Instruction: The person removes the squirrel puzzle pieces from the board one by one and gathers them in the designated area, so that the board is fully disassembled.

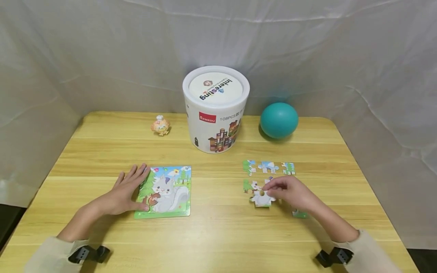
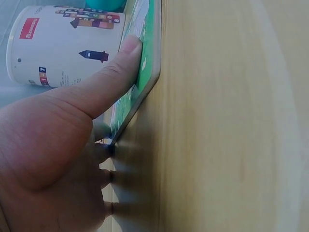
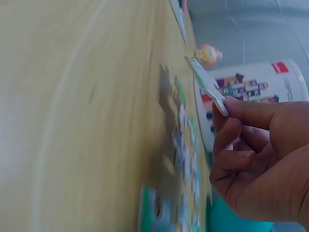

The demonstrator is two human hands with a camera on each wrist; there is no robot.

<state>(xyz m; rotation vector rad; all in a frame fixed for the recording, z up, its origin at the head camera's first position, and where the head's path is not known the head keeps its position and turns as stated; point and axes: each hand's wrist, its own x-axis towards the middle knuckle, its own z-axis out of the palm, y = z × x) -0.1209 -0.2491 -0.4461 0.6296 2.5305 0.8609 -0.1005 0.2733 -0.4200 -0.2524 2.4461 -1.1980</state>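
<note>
My left hand (image 1: 129, 189) rests along the left edge of a squirrel puzzle board (image 1: 170, 193), its fingers spread out and its thumb on the board's lower left corner. In the left wrist view the thumb (image 2: 113, 75) lies on the green rim. Between thumb and fingertips my right hand (image 1: 290, 192) pinches a white puzzle piece (image 1: 262, 199). The right wrist view shows this piece (image 3: 207, 84) lifted off the table and tilted. Loose puzzle pieces (image 1: 269, 167) lie under and behind the right hand, some of them partly hidden by it.
A white lidded bucket (image 1: 216, 110) stands at the back middle of the wooden table (image 1: 218, 235). Left of it is a small chick figurine (image 1: 160, 126); on the right sits a teal ball (image 1: 279, 120). One green piece (image 1: 299, 214) lies below the right wrist.
</note>
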